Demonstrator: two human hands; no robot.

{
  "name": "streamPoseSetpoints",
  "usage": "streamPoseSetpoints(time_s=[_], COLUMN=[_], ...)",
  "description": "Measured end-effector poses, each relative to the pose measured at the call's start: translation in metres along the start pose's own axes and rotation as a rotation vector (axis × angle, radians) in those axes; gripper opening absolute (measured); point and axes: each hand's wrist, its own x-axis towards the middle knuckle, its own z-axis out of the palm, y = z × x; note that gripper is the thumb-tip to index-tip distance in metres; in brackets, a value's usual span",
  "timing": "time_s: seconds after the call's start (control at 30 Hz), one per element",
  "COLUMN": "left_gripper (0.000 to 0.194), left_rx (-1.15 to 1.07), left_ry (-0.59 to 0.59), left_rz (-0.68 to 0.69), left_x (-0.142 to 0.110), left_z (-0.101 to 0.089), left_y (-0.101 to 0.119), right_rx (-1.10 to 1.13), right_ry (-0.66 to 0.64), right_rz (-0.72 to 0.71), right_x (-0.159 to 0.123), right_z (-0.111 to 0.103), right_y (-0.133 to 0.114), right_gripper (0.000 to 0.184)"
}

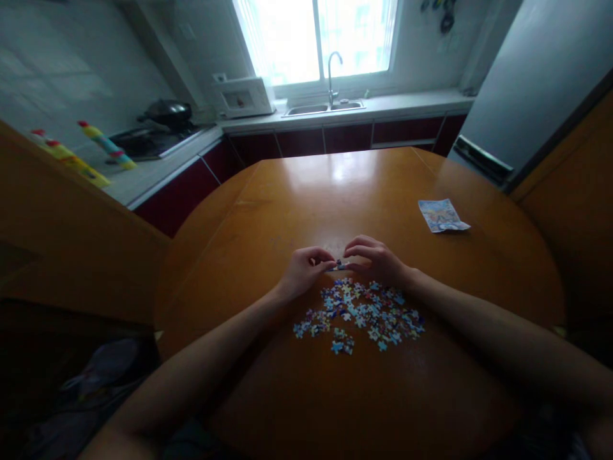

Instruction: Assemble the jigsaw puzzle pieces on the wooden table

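A small joined strip of jigsaw puzzle pieces [340, 264] is held just above the far side of a loose heap of jigsaw puzzle pieces [364, 310]. My left hand [309, 269] pinches the strip's left end between thumb and index finger. From the other side, my right hand [376, 260] has its thumb against the right end, its fingers curled above. The strip's details are too small to make out. Blue, white and purple tones show in the heap, which lies between my forearms. A few pieces form a little group at its near edge.
The heap lies on a brown wooden table [297, 191] with rounded sides. A creased printed sheet [443, 215] rests to the right. Beyond are a sink [306, 110] with a tap, a white microwave [244, 97], a stove with a black pan [167, 112], yellow bottles [76, 163] and a fridge [536, 83].
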Motion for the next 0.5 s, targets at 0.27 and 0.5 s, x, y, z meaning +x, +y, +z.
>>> streamPoseSetpoints(time_s=[0.27,0.5], left_gripper=[0.017,0.018], left_rx=[0.01,0.132], left_ry=[-0.017,-0.027], left_rz=[0.04,0.261], left_x=[-0.004,-0.003], left_z=[0.0068,0.002], left_y=[-0.0026,-0.0052], right_rx=[-0.035,0.011], right_ry=[-0.019,0.0], right_rz=[-0.104,-0.089], right_x=[-0.0006,0.0018], right_z=[0.0098,0.0044], right_y=[-0.0049,-0.0078], right_gripper=[0.007,0.008])
